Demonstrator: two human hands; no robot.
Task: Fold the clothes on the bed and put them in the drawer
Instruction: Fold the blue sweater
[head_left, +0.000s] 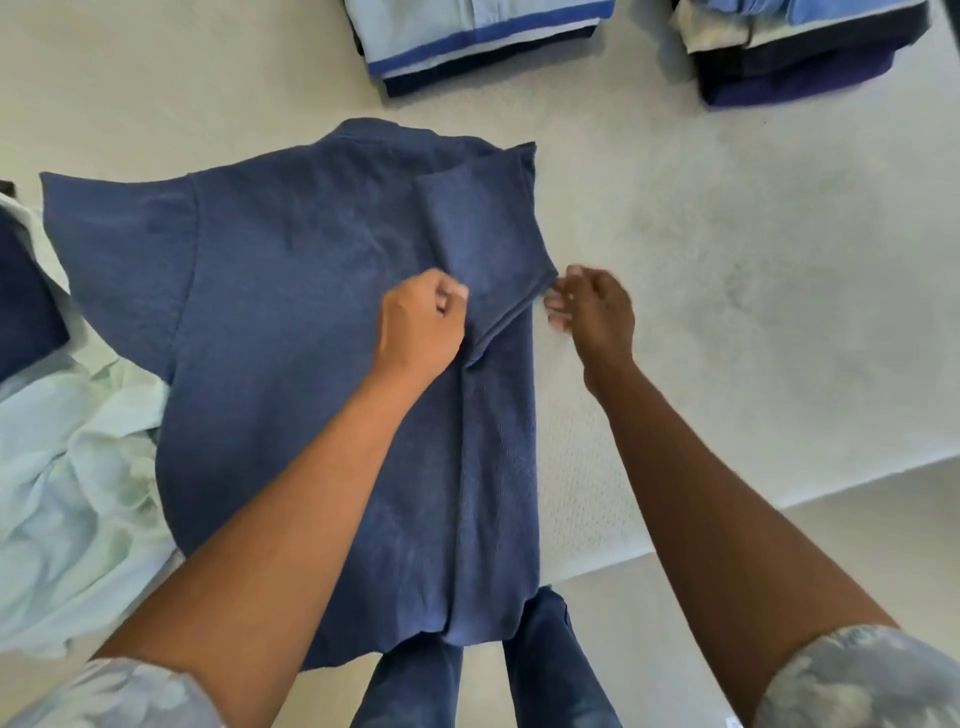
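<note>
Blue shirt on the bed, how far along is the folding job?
Done: two folded stacks at the bed's far side. In hand: the blue shirt, right side and sleeve folded in; left hand pinches it, right hand at the cuff, grip blurred. Left: its other sleeve, the pale green garment, and the drawer, not in view.

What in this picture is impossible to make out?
In the head view:
Absent: the drawer.
Cut off by the top edge: the left folded stack and the right folded stack.
Blurred by motion: the right hand, its hold on the blue shirt unclear.
Hidden by its own curled fingers: any grip of the left hand on the fabric.
Cut off by the left edge: the dark navy item.
</note>
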